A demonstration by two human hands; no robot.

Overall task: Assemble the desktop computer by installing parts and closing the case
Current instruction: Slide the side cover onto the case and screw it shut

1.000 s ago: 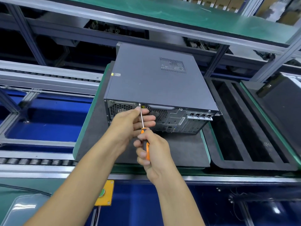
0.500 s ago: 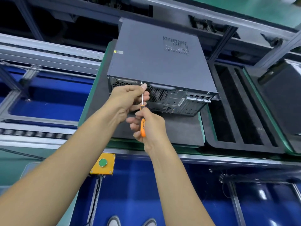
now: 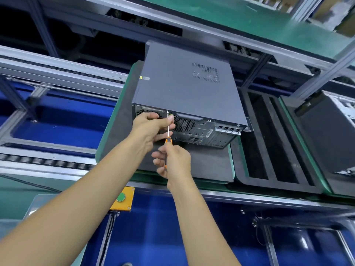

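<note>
1. The desktop computer case point(image 3: 184, 87) lies on its side on a dark foam mat point(image 3: 209, 164), its grey side panel facing up and its rear panel turned toward the person. The lid is on, and a perforated vent patch sits near the far right corner of the top face.
2. The mat rests on a green-edged pallet point(image 3: 231, 160) on the conveyor surface, with the case toward the mat's far half.
3. The right hand point(image 3: 175, 162) is clenched around the orange handle of a screwdriver point(image 3: 168, 138) — fingers curled round it, the thin metal shaft running up and away from the hand.
4. The shaft's tip meets the top edge of the rear panel, just left of the round fan grille point(image 3: 185, 123).
5. The left hand point(image 3: 153, 127) sits against the rear panel beside the shaft; its fingers are curled, with the thumb and forefinger pinching close to the tip. Whether they hold the shaft itself or a screw is too small to tell.
6. To the right of the mat lies a black foam tray point(image 3: 272, 143) with long empty slots, just beside the pallet — and past it another dark case point(image 3: 330, 135) at the frame's edge.
7. Below the conveyor rail, near the left forearm, a yellow box carries a green push button point(image 3: 121, 197).
</note>
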